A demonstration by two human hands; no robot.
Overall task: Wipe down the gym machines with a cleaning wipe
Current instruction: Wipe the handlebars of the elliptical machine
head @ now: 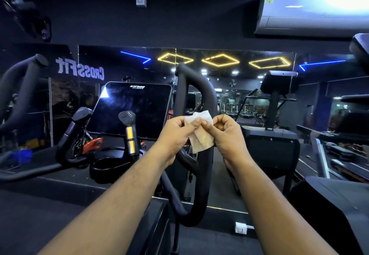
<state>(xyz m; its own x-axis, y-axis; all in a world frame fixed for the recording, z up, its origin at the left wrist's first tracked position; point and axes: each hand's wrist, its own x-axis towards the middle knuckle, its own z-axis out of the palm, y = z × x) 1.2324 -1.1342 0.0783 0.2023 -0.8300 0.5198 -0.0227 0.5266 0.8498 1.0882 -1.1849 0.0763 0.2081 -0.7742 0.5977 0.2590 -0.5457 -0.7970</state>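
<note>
Up front, both bare arms stretched out at chest height, left hand and right hand close together over a white folded cleaning wipe. Left grip closed on the wipe's upper left part, thumb and fingertips pinching it; right grip likewise closed, thumb and forefinger nipping the wipe's right edge, remaining fingers curled into the palm. Wipe hanging between the two hands, lower half tinged yellowish, held in the air just in front of a black curved padded handlebar loop of the exercise machine, not clearly touching it. To the left, a dark glossy rectangular console screen, switched off, with two black upright grip handles bearing silver sensor bands before it. Beyond, a wall mirror reflecting yellow diamond lights and reversed white lettering. Upper right, a white wall-mounted air conditioner.
</note>
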